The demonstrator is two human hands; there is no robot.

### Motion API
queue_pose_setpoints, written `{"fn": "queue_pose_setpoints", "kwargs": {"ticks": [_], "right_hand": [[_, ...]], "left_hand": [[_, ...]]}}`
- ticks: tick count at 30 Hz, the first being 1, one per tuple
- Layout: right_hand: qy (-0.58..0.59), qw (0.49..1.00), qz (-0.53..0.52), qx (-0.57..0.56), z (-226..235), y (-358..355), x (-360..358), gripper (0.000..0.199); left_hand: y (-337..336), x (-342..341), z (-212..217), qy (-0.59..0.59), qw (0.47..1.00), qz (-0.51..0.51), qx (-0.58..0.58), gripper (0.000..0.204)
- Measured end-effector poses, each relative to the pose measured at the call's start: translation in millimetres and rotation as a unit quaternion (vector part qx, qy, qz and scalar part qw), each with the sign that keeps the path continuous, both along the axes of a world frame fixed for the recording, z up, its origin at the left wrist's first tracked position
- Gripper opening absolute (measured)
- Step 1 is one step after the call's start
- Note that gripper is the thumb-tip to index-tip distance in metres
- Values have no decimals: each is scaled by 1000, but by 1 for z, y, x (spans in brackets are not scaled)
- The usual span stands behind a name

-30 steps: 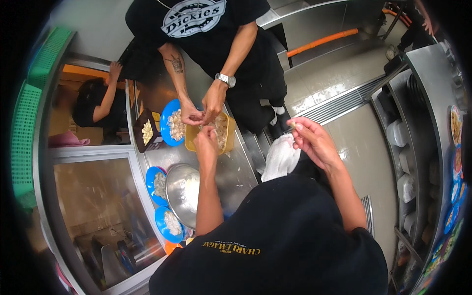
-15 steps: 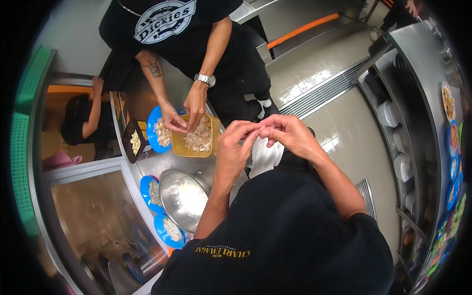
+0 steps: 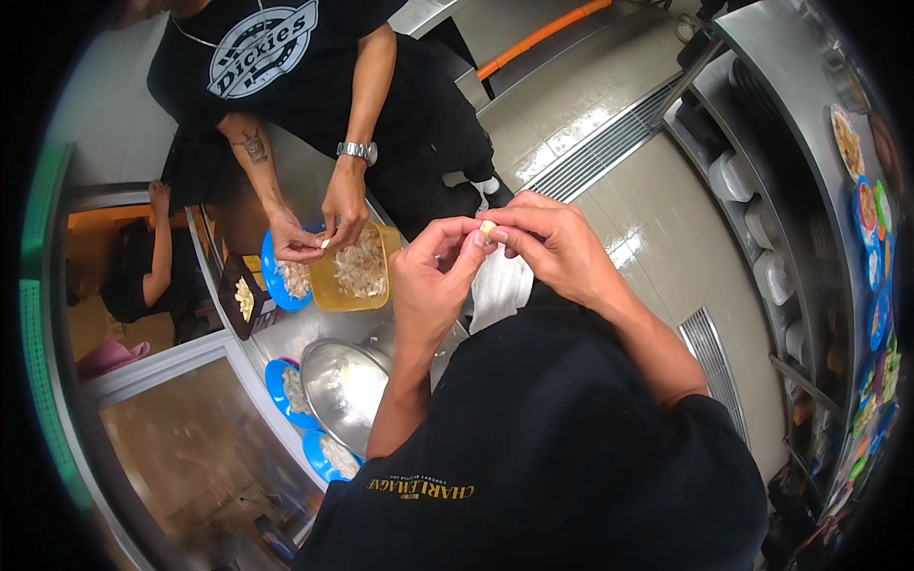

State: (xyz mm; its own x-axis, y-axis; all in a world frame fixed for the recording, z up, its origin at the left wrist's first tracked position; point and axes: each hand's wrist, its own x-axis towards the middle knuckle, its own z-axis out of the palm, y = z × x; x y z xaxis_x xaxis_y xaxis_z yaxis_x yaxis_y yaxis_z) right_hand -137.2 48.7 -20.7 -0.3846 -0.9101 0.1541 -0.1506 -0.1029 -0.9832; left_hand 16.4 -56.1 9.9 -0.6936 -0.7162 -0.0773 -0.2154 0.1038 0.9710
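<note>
A small pale garlic clove (image 3: 487, 228) is pinched between the fingertips of both my hands, held up in front of me. My left hand (image 3: 438, 271) grips it from the left with thumb and forefinger. From the other side, my right hand (image 3: 557, 243) closes thumb and fingers on it. Below them hangs a white cloth (image 3: 502, 285). To the left stands a yellow tub (image 3: 392, 271) of pinkish unpeeled cloves. Across it, a co-worker's hands (image 3: 319, 233) hold another pale clove.
Beside the tub are a blue plate (image 3: 276, 281) of cloves and a dark box (image 3: 228, 300) with peeled ones. Nearer me sit a steel bowl (image 3: 319, 390) and blue plates (image 3: 317, 457). Steel shelving (image 3: 790, 124) with dishes runs along the right.
The clove now shows between my fingertips, where before my fingers hid it. My hands have shifted slightly. The whole view has swung, moving the counter and co-worker leftward.
</note>
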Motion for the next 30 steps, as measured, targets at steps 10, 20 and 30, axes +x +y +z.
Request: {"fn": "queue_pose_setpoints", "kwargs": {"ticks": [10,20,30], "right_hand": [[-40,999,23,15,6,1,4,20],[-231,971,33,44,4,-2,5,28],[-178,983,4,51,-5,3,1,25]], "left_hand": [[-2,-1,5,6,1000,18,-18,8],[6,-13,0,-5,965,27,-260,8],[4,-10,-11,-9,994,-3,-113,13]]}}
